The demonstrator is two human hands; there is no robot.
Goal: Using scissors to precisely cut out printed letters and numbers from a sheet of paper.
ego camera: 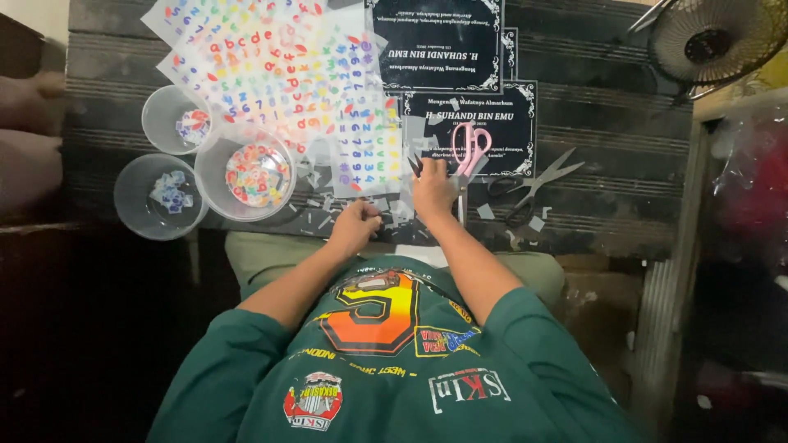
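Right hand (432, 190) grips the pink-handled scissors (469, 148) near the worktop's (607, 123) front edge – fingers curled. Left hand (355, 227) – closed, pinching a small clear scrap (382, 204) beside the letter sticker sheets (279, 74). Three clear cups (246, 172) stand toward the left edge.

The fan (712, 39) at the far right is cut off by the picture's top edge. The right hand (432, 190) hides the near ends of the pink scissors (469, 150). What the curled left hand (355, 228) holds cannot be told. The small pieces in the three clear cups (156, 197) are too small to make out.
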